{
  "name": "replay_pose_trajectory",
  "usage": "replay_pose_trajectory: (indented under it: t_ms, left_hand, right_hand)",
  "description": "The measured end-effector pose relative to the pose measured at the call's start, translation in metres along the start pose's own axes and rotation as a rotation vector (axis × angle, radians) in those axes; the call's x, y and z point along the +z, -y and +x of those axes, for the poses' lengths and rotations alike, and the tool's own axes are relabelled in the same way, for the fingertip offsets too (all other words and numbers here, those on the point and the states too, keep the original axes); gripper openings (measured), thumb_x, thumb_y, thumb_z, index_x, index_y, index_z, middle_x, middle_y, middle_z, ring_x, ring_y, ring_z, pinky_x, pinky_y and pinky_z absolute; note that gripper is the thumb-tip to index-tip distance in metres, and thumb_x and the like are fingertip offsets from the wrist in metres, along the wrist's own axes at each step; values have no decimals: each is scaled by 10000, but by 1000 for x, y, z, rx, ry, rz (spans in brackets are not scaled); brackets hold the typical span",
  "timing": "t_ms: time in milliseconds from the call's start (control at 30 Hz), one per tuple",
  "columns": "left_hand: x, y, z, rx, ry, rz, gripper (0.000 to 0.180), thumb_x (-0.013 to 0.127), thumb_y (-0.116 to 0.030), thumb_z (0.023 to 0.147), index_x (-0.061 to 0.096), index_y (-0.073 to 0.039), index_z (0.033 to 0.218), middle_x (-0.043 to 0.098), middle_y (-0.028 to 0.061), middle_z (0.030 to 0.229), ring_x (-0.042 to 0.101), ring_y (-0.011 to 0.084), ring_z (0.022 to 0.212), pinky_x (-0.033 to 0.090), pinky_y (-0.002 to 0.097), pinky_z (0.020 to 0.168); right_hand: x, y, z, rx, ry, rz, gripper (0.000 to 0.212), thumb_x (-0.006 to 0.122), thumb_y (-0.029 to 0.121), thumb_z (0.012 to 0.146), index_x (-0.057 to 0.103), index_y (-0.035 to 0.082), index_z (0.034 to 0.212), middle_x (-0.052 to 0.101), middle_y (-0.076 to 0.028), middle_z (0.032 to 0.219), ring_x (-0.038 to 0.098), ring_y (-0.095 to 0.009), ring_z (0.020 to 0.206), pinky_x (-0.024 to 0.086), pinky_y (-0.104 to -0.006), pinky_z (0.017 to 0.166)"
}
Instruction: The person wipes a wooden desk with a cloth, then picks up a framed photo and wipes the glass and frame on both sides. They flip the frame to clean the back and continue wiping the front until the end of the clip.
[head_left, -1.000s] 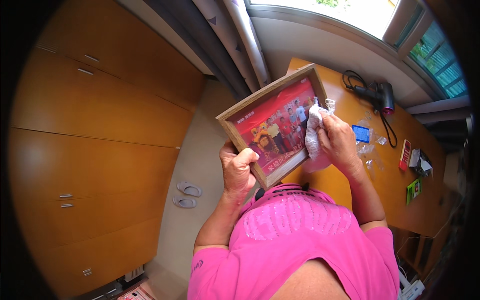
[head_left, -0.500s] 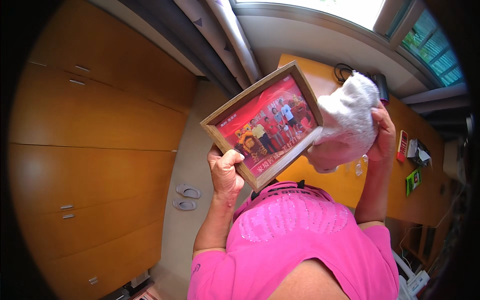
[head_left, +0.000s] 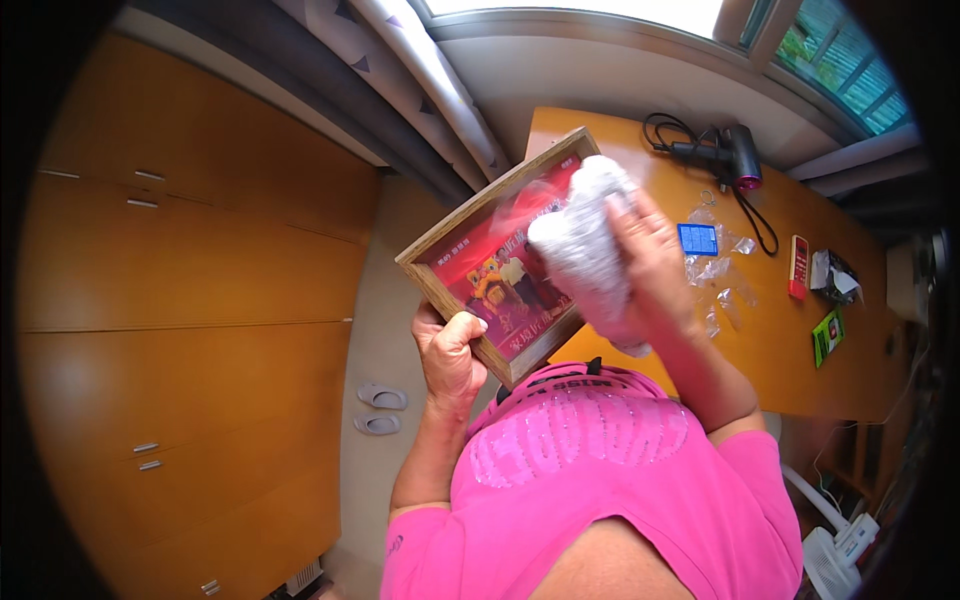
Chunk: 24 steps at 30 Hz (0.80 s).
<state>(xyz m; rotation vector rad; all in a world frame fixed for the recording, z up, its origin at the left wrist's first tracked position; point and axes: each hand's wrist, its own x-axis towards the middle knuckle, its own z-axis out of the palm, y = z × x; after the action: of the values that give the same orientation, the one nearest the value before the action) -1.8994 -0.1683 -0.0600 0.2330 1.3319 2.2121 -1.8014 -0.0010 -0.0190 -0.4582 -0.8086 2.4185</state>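
Note:
A wooden picture frame (head_left: 468,217) tilts in front of my chest, holding a red group photo behind its front. My left hand (head_left: 450,352) grips its lower left corner, thumb on the front edge and fingers behind. In my right hand (head_left: 645,250) is a bunched whitish-grey cloth (head_left: 583,245), which lies over the right part of the photo and hides it. The cloth appears to touch the picture's surface. Part of the cloth hangs below the frame's right edge.
On the wooden desk (head_left: 660,375) lie a dark hair dryer (head_left: 742,157), clear plastic scraps (head_left: 712,268), a blue card (head_left: 697,239), a red calculator-like device (head_left: 798,267) and a green packet (head_left: 828,337). Wooden cabinets (head_left: 190,270) line the left. Grey slippers (head_left: 380,397) rest on the floor. A white fan (head_left: 835,560) stands lower right.
My right hand has moved left with the cloth, from beside the frame onto the photo. The hair dryer and plastic scraps have come into fuller view. My left hand keeps its grip.

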Motion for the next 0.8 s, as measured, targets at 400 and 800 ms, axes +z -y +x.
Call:
replay_pose_trajectory:
  t_ms: [400,800]
  left_hand:
    - [1,7,-1,-43,-21,-14,575,415,122,541,526,10,1094,564,78,1059,552,191,972,465,292,847]
    - [-6,6,-1,-26,16,-22,514,419,112,551,541,20,1041,595,82,961,577,186,825,472,266,759]
  right_hand:
    - [0,-52,-13,-805,415,-1675,532,636,192,645,549,169,1169,466,-67,1234,411,-325,1105,295,-464,895]
    - [-16,-26,19,-671,56,-1840,493,633,93,673,568,247,1137,436,-96,1163,489,-319,928,504,-410,727]
